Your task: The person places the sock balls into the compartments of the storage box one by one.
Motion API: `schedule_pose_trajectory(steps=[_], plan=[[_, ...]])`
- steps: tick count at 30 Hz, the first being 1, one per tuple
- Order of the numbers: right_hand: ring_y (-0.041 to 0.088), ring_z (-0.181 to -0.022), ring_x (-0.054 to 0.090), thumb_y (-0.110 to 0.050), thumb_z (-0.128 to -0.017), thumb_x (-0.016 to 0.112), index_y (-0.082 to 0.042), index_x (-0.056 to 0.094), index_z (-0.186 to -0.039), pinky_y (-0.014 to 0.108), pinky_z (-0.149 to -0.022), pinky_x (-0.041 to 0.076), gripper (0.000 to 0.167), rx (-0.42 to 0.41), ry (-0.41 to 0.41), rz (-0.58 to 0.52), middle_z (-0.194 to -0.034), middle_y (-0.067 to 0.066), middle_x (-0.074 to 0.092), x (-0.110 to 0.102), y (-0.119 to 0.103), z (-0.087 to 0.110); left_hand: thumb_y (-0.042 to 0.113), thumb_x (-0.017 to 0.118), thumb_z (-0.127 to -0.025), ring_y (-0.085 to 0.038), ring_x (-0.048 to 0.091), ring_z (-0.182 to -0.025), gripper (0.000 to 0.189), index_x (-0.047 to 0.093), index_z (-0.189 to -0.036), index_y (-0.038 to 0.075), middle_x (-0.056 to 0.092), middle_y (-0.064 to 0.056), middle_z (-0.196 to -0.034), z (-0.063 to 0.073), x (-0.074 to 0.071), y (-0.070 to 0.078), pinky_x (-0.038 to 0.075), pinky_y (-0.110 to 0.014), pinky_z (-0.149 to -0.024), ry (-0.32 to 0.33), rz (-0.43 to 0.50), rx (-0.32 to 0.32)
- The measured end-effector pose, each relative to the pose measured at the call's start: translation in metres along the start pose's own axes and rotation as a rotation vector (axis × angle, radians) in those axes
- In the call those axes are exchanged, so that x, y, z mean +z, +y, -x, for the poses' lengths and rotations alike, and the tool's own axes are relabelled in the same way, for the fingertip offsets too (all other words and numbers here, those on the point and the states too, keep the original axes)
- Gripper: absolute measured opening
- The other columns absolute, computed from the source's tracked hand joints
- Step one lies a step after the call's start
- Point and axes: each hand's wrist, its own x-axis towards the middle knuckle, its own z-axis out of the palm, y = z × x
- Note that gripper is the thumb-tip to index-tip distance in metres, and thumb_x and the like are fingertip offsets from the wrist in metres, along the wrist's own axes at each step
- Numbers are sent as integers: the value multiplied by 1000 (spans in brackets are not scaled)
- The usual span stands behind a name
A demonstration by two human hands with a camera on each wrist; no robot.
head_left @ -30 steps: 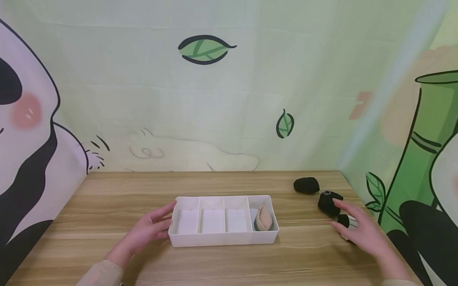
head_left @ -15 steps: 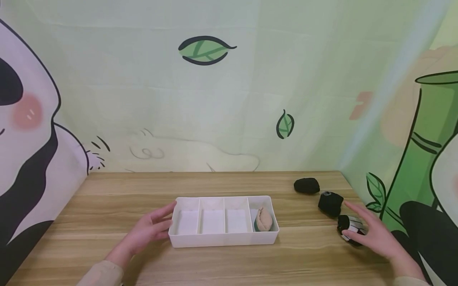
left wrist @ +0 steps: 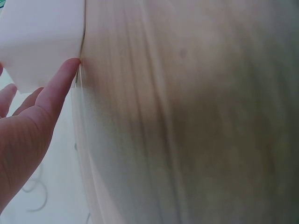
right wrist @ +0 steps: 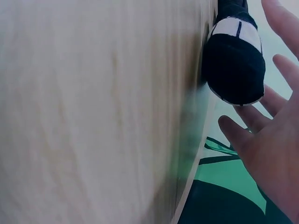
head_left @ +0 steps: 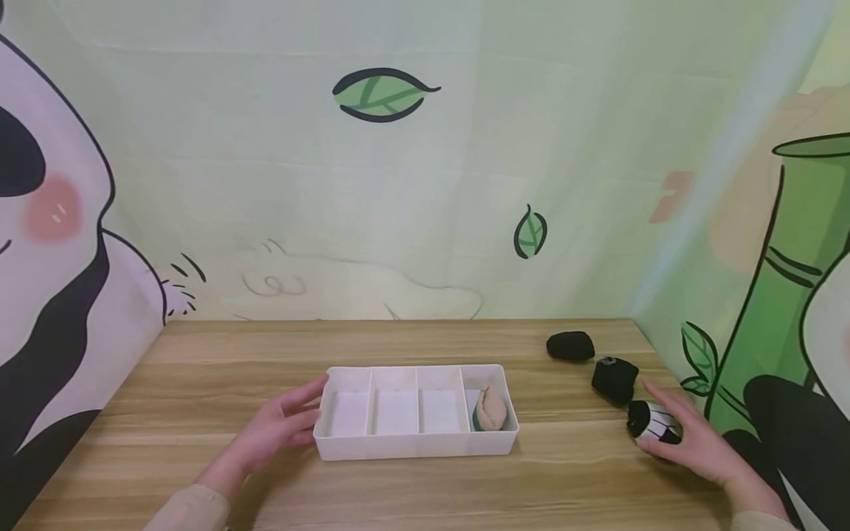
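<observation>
In the head view, my left hand (head_left: 275, 428) rests its fingertips against the left end of a white divided box (head_left: 415, 447). Its thumb meets the box's lower edge in the left wrist view. A beige and green rolled-up sock (head_left: 491, 409) lies in the box's rightmost compartment. At the right, my right hand (head_left: 700, 446) is spread around the near side of a black-and-white rolled-up sock (head_left: 654, 422). In the right wrist view the fingers (right wrist: 285, 70) stand loosely extended beside that roll (right wrist: 236, 70); whether they touch it I cannot tell.
Behind the black-and-white roll lie a black rolled-up sock (head_left: 614, 380) with a grey mark and a second black roll (head_left: 569, 346). The wooden table (head_left: 412, 494) ends at a printed cloth backdrop (head_left: 425, 184) at the back and right.
My right hand has shifted right, off the black roll, and now sits by the black-and-white roll, which shows more. My left hand and the box have stayed put.
</observation>
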Motion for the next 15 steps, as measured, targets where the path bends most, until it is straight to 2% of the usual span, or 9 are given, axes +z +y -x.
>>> schedule_pose_trajectory(steps=[8,15], plan=[[54,-123,35,-19,-75,85,0,35,-150,67,-89,36,93,-19,-2,27,-140,34,43,2,4,1,5,57,-99,-39,46,-128,64,26,-155,3,19,-25,-159,0,0,0,53,-43,-95,-1,5,0],[51,-121,38,-18,-73,87,1,39,-148,63,-89,37,92,-31,22,49,-136,34,47,6,8,2,4,57,-98,-40,46,-128,64,27,-154,2,19,-25,-159,1,0,0,53,-43,-95,-1,7,5]])
